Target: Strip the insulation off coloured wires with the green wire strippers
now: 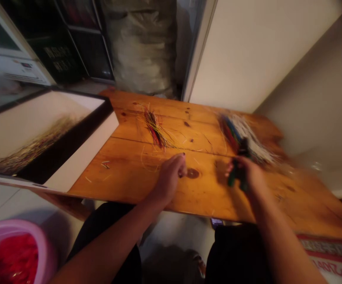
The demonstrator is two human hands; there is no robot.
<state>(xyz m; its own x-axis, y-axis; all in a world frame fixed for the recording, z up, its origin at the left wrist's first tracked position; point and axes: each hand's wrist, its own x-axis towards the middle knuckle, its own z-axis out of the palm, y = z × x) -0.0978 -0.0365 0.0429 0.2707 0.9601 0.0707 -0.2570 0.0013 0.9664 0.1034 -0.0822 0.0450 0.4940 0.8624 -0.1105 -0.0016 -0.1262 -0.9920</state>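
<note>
My right hand (249, 169) is wrapped round green-handled pliers (243, 148), whose dark jaws point away from me above the bench. Just beyond the jaws lies a bundle of blue, red, green and white wires (248, 132), blurred. My left hand (172, 171) is closed over the middle of the bench, thumb and fingers together. Whatever may be inside its fingers is hidden. A smaller loose bundle of red, yellow and black wires (156, 128) rests ahead of the left hand, not touched by it.
The wooden bench (132, 169) has thin wire scraps (105, 164) scattered on it. On the left stands an open box (84, 148) holding a long heap of wires. A pink basin (42, 244) with red contents sits on the floor. A large sack (144, 47) stands behind the bench.
</note>
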